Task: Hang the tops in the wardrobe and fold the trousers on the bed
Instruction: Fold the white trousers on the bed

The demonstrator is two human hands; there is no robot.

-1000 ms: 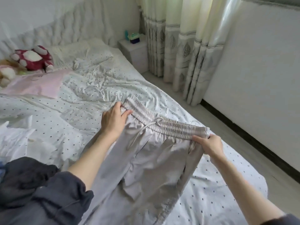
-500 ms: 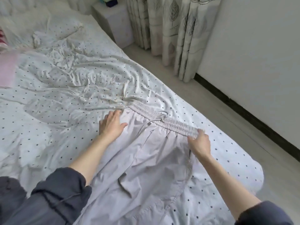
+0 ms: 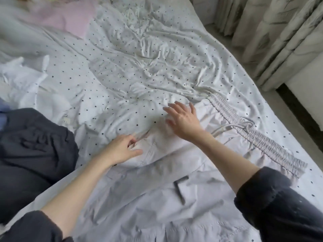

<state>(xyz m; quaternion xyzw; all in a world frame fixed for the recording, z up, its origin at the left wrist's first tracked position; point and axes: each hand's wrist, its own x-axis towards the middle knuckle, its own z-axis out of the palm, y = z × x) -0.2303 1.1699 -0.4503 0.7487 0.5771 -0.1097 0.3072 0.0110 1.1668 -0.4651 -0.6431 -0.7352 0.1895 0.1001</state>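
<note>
Light grey trousers (image 3: 157,198) lie spread on the dotted bed sheet (image 3: 122,67), their elastic waistband (image 3: 258,138) and drawstring at the right. My right hand (image 3: 183,119) is open with fingers spread, over the upper left part of the trousers near the waistband. My left hand (image 3: 122,149) rests at the trousers' left edge, fingers loosely curled and thumb out, touching the cloth without a clear grip.
A dark garment (image 3: 35,145) is heaped at the left, with a white garment (image 3: 26,81) behind it and a pink one (image 3: 66,18) at the far left. Curtains (image 3: 279,32) and a strip of floor run along the bed's right side.
Both hands have let go of the waistband, which now lies flat on the bed. The right hand has crossed to the left side of the trousers; the left has slid down their left edge.
</note>
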